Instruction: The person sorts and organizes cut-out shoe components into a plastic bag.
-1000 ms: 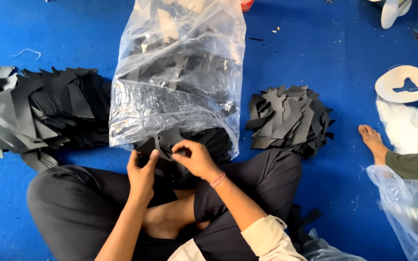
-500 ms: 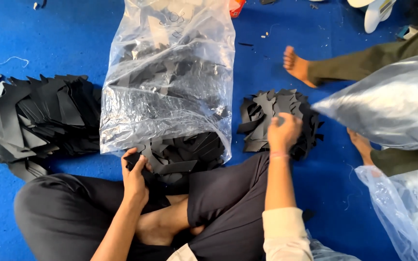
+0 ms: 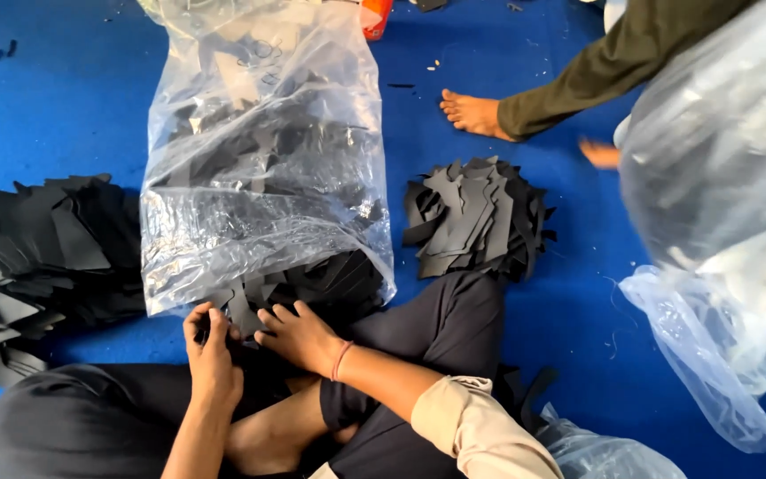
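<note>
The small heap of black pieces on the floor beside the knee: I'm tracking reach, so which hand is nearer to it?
Right. The right hand lies at the bag's mouth, nearer the small heap; the left hand sits further away, by the bag.

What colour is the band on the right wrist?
Pinkish-red; the wrist band shows best in the head view, just behind the right hand.

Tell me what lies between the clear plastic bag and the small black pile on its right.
In the head view, only bare blue floor separates the clear bag from the small black pile.
</note>
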